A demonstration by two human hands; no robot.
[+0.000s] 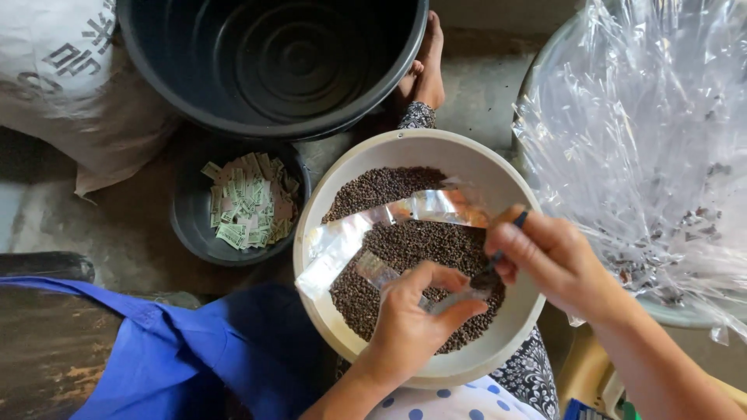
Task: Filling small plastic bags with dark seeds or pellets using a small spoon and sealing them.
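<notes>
- Left hand pinches one clear plastic pouch over a cream bowl of dark seeds.
- Right hand grips a dark tool, mostly hidden.
- Two black tubs; the upper one is cut off.

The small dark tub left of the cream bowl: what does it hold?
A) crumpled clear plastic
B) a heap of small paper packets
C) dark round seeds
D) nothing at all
B: the small dark tub holds a heap of small paper packets, pale and greenish, while the dark seeds lie in the cream bowl beside it.
</notes>
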